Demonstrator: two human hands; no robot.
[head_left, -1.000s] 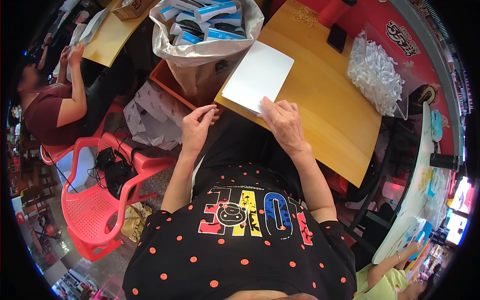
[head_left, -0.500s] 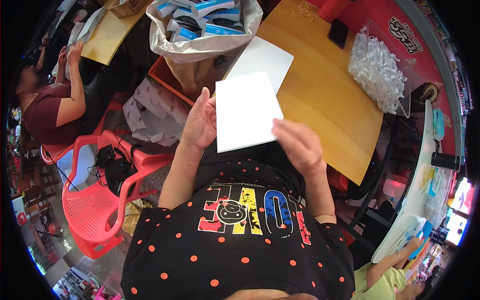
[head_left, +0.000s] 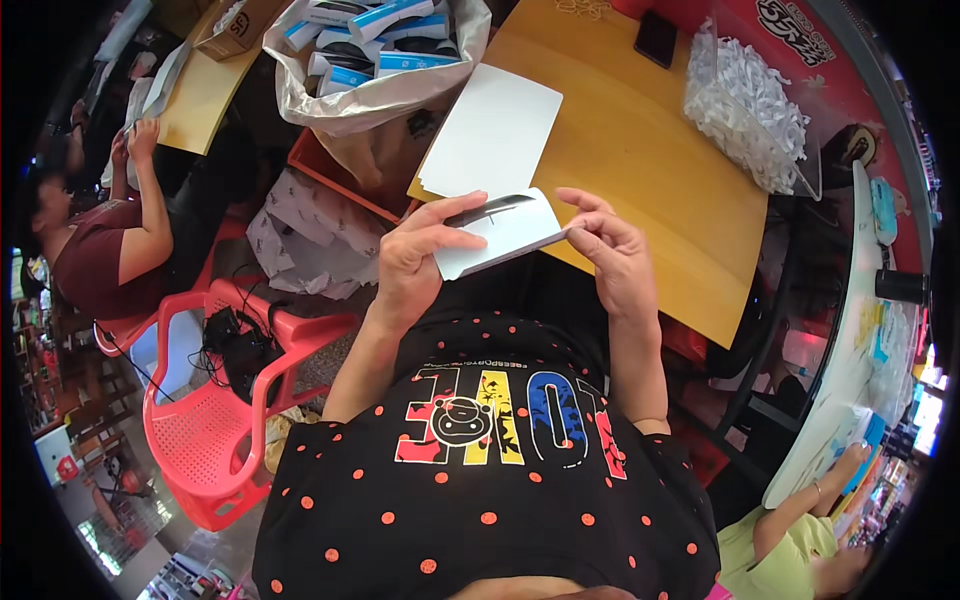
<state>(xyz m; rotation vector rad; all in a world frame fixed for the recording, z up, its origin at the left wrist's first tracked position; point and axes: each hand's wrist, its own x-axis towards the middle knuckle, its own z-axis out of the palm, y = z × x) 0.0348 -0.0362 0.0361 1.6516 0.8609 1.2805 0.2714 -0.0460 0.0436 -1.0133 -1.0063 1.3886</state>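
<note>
A white printed card (head_left: 512, 236), bent or folded along its length, is held between my two hands above my lap, at the near edge of the table. Its upward side shows a dark shape and light blue areas. My left hand (head_left: 418, 255) grips the left end, with fingers over the top. On the right, my right hand (head_left: 615, 250) pinches the near right corner between thumb and fingers. Just beyond the card, a stack of white cards (head_left: 500, 122) lies on the table's left edge.
A paper bag (head_left: 340, 112) full of blue-and-white folded cards stands left of the wooden table (head_left: 640, 170), by an orange crate (head_left: 345, 178). A clear bin (head_left: 812, 165) holds white strips. A phone (head_left: 656, 40) lies far back. A red chair (head_left: 205, 430) holds black cables. Others sit at both sides.
The flat white card has turned to show its printed side and is now bent. My right hand has closed on its corner; my left fingers have come over its top.
</note>
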